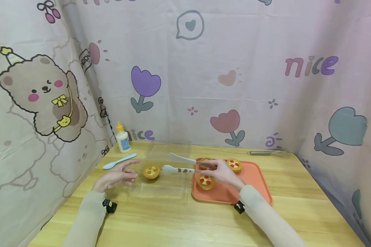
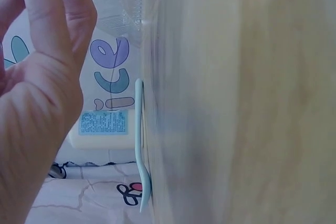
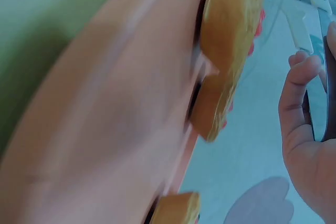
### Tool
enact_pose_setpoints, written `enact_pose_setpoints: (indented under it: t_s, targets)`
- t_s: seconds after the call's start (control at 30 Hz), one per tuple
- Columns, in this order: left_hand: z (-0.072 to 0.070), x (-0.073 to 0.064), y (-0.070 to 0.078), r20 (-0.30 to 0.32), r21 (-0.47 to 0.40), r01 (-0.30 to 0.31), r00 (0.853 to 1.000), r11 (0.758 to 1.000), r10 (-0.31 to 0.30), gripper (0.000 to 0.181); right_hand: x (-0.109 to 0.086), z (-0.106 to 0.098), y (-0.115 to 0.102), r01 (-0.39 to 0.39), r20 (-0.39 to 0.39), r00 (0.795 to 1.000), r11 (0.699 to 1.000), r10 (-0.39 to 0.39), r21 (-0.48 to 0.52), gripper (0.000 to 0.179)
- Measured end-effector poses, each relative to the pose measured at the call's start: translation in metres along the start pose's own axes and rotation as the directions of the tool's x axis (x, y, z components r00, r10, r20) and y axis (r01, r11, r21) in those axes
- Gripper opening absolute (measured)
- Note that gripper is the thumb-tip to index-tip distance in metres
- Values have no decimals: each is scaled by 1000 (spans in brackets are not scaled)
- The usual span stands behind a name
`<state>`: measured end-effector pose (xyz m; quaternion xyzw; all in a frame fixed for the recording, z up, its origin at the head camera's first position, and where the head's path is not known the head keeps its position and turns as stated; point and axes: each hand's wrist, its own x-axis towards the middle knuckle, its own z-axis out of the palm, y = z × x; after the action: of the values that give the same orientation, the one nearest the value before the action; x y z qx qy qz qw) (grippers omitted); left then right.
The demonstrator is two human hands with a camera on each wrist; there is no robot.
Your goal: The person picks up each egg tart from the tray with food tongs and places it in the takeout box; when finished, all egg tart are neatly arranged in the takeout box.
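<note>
You're holding the tongs (image 1: 185,170) in your right hand (image 1: 222,171), that grip clamping on their darker end while the pale tips are standing apart, pointing toward nine o'clock with nothing between them. Just beyond the tips, the yellow-topped tart (image 1: 150,171) is sitting in the clear plastic container (image 1: 170,188), whose lid is lying back toward twelve. Your left hand (image 1: 115,176) is hovering near the tart's nine o'clock side, fingers parted, gripping nothing.

Over at three o'clock, the orange tray (image 1: 251,187) is carrying more: one red-dotted tart (image 1: 205,182) at its nine, another red-dotted tart (image 1: 234,165) at its twelve, and a third tart near ten or eleven, partly hidden by tongs and hand.

These tarts are looking light, their glossy sides probably a little slippery; whether they're firm or crumbly, you can't be telling by eye. You're best taking hold low on opposite crust walls, clear of the toppings. The thin tongs are looking springy, so gentle, even pressure is probably serving you better than squeezing.
</note>
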<state>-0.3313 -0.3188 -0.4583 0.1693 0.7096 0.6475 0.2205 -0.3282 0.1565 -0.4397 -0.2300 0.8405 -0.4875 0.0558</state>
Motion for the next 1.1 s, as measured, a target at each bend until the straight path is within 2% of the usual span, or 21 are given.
enact_pose_setpoints:
  t_s: [0.23, 0.4, 0.53, 0.77, 0.9, 1.1]
  targets:
    - [0, -7, -3, -9, 2, 19, 1000, 1000, -19, 77, -14, -18, 11, -27, -86, 996, 1000, 28, 8, 58]
    - [0, -8, -1, -31, 10, 31, 999, 999, -31, 79, -27, -35, 18, -19, -88, 996, 1000, 20, 16, 52]
    - [-1, -6, -1, -24, 6, 34, 999, 999, -34, 79, -39, -49, 23, -36, -104, 994, 999, 35, -10, 49]
    - [-1, -4, 0, -12, -12, 34, 999, 999, -34, 78, -54, -67, 33, -84, -156, 985, 996, 81, -17, 57]
    - [0, -2, 2, -5, -31, 26, 1000, 999, -26, 78, -61, -76, 38, -76, -143, 987, 997, 73, -15, 57]
    - [0, 0, 3, 4, -45, 32, 999, 998, -32, 79, -70, -87, 43, -70, -65, 996, 997, 68, -25, 53]
